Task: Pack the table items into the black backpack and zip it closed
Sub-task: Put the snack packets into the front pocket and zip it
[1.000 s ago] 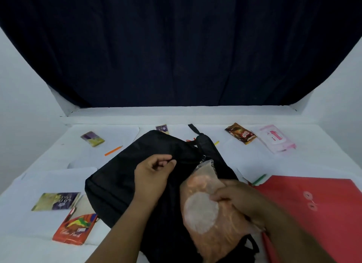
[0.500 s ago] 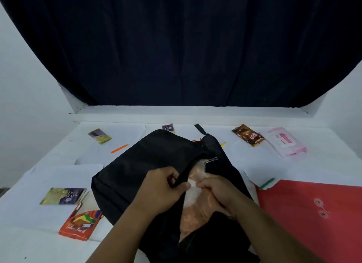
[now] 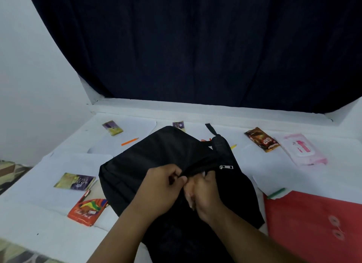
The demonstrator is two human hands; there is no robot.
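The black backpack (image 3: 156,160) lies flat on the white table (image 3: 274,172), its zip opening facing me and the silver zipper pull (image 3: 226,167) at the opening's far end. My left hand (image 3: 162,184) pinches the upper edge of the opening. My right hand (image 3: 203,192) is at the opening right beside it, thumb tucked in, fingers lying straight along the lower lip. Only a small pale sliver (image 3: 204,172) of the orange plastic packet shows inside; the rest is hidden in the bag.
Left of the bag lie a colour pencil box (image 3: 88,208), three purple-yellow sachets (image 3: 75,181) (image 3: 112,127) (image 3: 178,124) and an orange pencil (image 3: 129,141). To the right are a brown snack packet (image 3: 261,139), pink wipes (image 3: 304,149), a green pen (image 3: 276,193) and a red folder (image 3: 313,223).
The orange packet, held above the bag by my right hand a second ago, has gone down into the opening. My left hand moved onto the opening's edge. The view shifted right.
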